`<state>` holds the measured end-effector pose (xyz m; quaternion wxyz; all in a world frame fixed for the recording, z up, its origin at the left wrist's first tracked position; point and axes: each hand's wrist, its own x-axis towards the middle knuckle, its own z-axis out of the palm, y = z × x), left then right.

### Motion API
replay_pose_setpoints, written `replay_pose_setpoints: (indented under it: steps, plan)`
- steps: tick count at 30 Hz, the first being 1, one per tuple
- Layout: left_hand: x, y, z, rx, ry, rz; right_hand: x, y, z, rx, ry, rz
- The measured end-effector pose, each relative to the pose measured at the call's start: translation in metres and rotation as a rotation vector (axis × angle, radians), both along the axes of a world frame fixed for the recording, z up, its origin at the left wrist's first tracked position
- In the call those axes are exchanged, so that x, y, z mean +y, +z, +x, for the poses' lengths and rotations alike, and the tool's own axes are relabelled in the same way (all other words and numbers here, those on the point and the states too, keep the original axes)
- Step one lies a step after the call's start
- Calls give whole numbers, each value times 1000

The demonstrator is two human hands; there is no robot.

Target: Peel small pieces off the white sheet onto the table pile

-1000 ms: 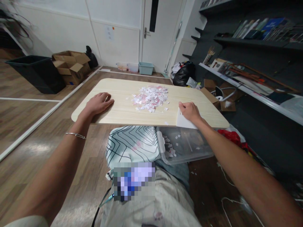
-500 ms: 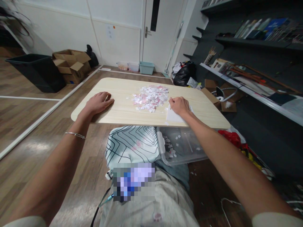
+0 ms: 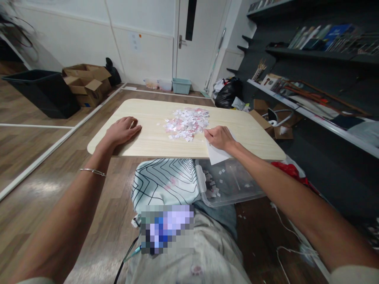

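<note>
A pale wooden table (image 3: 154, 138) stands in front of me with a heap of small white and pink paper scraps (image 3: 187, 122) on its middle. My left hand (image 3: 122, 130) lies flat on the tabletop, fingers stretched out, left of the heap. My right hand (image 3: 218, 138) is closed on a white sheet of paper (image 3: 215, 154) at the table's near edge, just right of the heap; the sheet's lower corner hangs over the edge. Below it, a clear plastic bin (image 3: 231, 183) on the floor holds some scraps.
A patterned cushion (image 3: 164, 181) lies under the table by my lap. Cardboard boxes (image 3: 85, 85) and a black bin (image 3: 44, 90) stand far left. A black bag (image 3: 226, 92) sits by the door. Dark shelves (image 3: 310, 98) with clutter run along the right; cords lie on the floor.
My right hand has slid left along the near edge with the white sheet, from the right part of the table up to the scrap heap. My left hand has stayed put.
</note>
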<state>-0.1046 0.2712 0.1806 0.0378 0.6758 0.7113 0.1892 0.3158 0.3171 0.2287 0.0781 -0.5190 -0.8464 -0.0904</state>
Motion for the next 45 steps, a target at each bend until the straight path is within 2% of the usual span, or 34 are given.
replay_pose_setpoints:
  steps: [5, 14, 18, 21, 24, 29, 34, 45]
  plan:
    - [-1, 0, 0, -8, -19, 16, 8, -5, 31, 17, -112, 10]
    - [0, 1, 0, 15, -22, 17, 17, -1, 130, 23, -405, -29]
    - [1, 0, 0, 35, -18, 3, 25, -3, 149, 36, -530, -10]
    - [0, -1, 0, 40, -7, 8, 35, -5, 143, 59, -575, -8]
    - [0, -1, 1, 35, -10, 25, 47, -7, 124, 89, -576, -17]
    - [0, -2, 0, 37, -16, 26, 58, -10, 77, 141, -502, -16]
    - [0, -2, -1, 34, -12, 16, 52, -12, 37, 185, -428, 53]
    - [1, -5, -2, 5, -21, 45, 49, 6, 3, 225, -435, 229]
